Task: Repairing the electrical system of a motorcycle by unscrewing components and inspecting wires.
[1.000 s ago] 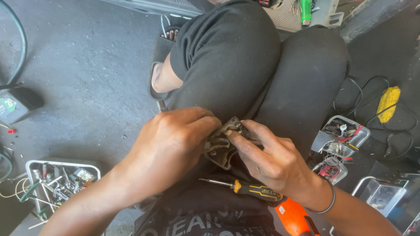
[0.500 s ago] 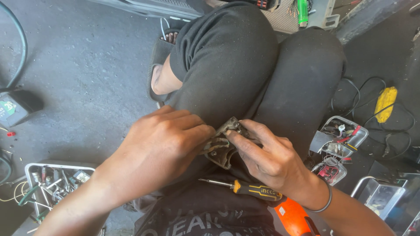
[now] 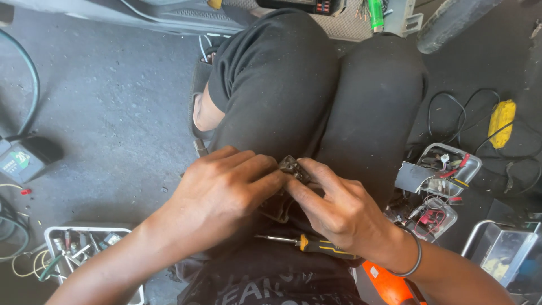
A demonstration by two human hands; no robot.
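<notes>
Both hands meet over my lap, above my black trousers. My left hand [image 3: 223, 189] and my right hand [image 3: 339, 209] pinch a small dark metal part [image 3: 291, 167] between their fingertips; most of it is hidden by the fingers. A screwdriver [image 3: 307, 243] with a yellow and black handle lies across my lap just below my right hand. A thin band circles my right wrist.
A metal tray [image 3: 84, 248] of small tools sits on the grey floor at lower left. Clear boxes of wired electronic parts [image 3: 437, 175] lie at right, near a yellow device [image 3: 501, 123] with black cables. An orange tool [image 3: 389, 285] rests by my right forearm. A small dark box [image 3: 20, 161] sits at far left.
Both hands have stayed on the small part, shifting only slightly. The view has tilted a little, so my knees appear lower in frame.
</notes>
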